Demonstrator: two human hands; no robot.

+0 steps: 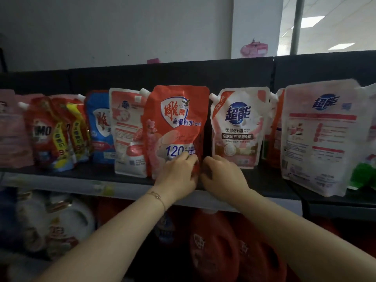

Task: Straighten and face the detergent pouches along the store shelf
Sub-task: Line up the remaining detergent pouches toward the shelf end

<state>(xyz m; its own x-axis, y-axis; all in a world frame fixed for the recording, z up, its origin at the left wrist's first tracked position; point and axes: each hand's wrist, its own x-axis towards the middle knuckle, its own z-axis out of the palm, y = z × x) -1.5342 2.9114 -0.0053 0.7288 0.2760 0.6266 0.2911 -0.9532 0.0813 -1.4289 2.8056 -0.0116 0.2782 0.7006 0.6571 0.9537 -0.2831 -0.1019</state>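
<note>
Left hand (179, 174) fingers (186, 157) are curled onto the lower right front of the red pouch (175, 127), holding it at that corner; thumb is hidden. Right hand (223, 176) fingers are curled narrow at the same pouch's right edge, in the dark gap toward the white pouch (236, 129). Can't tell if they pinch the edge or only touch it. Red pouch stands upright, label forward, mid-shelf, close to the front edge of the shelf (268, 182). Its left side overlaps a pale pouch (128, 129) that seems to show its back panel. Step in hand, I'd say: squaring the red pouch. To do it well, work from the base, not the top: it's a soft pouch and will likely slump or fold if pushed high. Seat the bottom flat, bring the face parallel to the front edge, slide it right into the gap to clear the overlap. Release one hand at a time and check it stands. Likely pending: pale pouch and the big pouch (317, 143) toward the right end both look back-side out; red-yellow pouches (50, 135) toward the left end lean.
</note>
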